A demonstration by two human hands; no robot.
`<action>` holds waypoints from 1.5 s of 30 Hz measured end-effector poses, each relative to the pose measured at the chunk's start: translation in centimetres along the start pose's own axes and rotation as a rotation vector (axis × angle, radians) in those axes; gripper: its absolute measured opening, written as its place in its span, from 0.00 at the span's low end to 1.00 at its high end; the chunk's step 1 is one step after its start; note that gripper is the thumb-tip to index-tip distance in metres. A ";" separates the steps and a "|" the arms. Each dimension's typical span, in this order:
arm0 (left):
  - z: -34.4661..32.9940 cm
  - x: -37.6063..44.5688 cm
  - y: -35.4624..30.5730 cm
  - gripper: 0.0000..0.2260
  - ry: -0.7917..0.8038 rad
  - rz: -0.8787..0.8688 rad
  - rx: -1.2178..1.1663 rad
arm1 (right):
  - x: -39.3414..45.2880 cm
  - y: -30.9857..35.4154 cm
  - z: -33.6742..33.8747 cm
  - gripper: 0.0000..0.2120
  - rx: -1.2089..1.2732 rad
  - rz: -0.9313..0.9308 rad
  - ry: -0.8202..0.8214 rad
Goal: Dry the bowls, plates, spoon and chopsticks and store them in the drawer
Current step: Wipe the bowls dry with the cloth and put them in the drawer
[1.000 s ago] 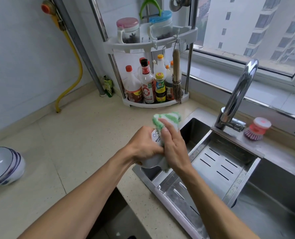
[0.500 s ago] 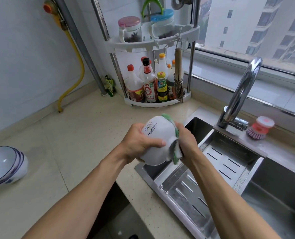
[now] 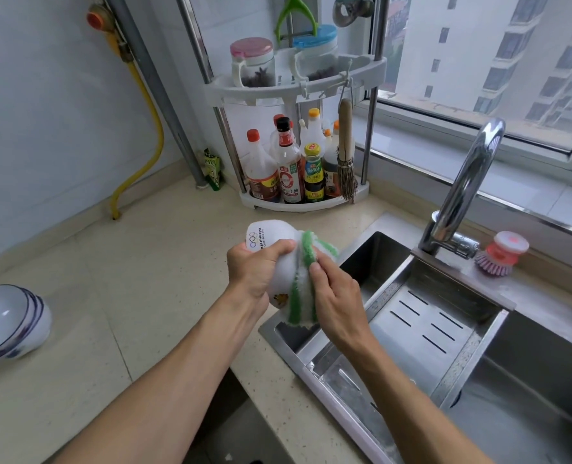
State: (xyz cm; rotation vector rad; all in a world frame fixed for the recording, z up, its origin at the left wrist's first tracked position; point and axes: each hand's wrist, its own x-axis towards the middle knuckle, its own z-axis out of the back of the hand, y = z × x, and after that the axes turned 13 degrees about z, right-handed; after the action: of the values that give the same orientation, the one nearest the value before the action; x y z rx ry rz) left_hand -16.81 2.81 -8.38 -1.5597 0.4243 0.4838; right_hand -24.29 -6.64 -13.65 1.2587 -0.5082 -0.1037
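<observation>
A white bowl [image 3: 274,259] is gripped by the left hand [image 3: 256,271] above the front corner of the sink [image 3: 498,380], its printed side turned up. A green-and-white striped cloth [image 3: 303,283] is pressed against the bowl by the curled fingers of the right hand [image 3: 336,296]. More bowls [image 3: 8,321] are stacked on their side on the worktop [image 3: 137,296], well apart to the left.

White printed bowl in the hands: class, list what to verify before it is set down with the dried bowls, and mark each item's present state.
1. Left hand grips the white printed bowl: ok.
2. Right hand presses the green-and-white striped cloth on it: ok.
3. Bowl fully dry: cannot tell.
4. Bare beige countertop beside the stacked blue-rimmed bowls: ok.
5. Drawer open: cannot tell.
</observation>
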 end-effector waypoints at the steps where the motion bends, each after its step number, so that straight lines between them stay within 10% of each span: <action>1: 0.0 -0.1 0.0 0.11 0.001 -0.006 0.019 | 0.5 -0.2 0.1 0.17 0.024 -0.036 0.022; 22: 1.3 -0.9 0.4 0.08 0.299 -0.147 0.352 | 3.6 0.9 -0.2 0.19 0.014 0.049 -0.011; 29: 3.0 -1.8 0.0 0.13 0.370 -0.174 0.337 | 4.4 1.2 1.4 0.17 0.575 -0.566 -0.108; 37: 1.8 -1.3 0.7 0.07 0.121 -0.165 0.050 | 0.4 -0.2 -4.0 0.19 0.681 -0.451 -0.310; 41: 3.0 -1.0 1.2 0.15 0.274 -0.156 0.092 | 1.4 -0.4 -3.0 0.17 0.745 -0.613 -0.416; 45: 5.1 0.2 0.4 0.19 0.586 -0.082 0.116 | 2.8 -1.1 -0.1 0.27 0.863 -0.750 -0.136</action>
State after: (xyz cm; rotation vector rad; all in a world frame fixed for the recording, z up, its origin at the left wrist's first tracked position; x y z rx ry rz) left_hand -17.09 7.85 -8.94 -1.5833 0.8150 -0.0741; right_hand -21.50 -7.89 -13.86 2.2589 -0.1530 -0.6566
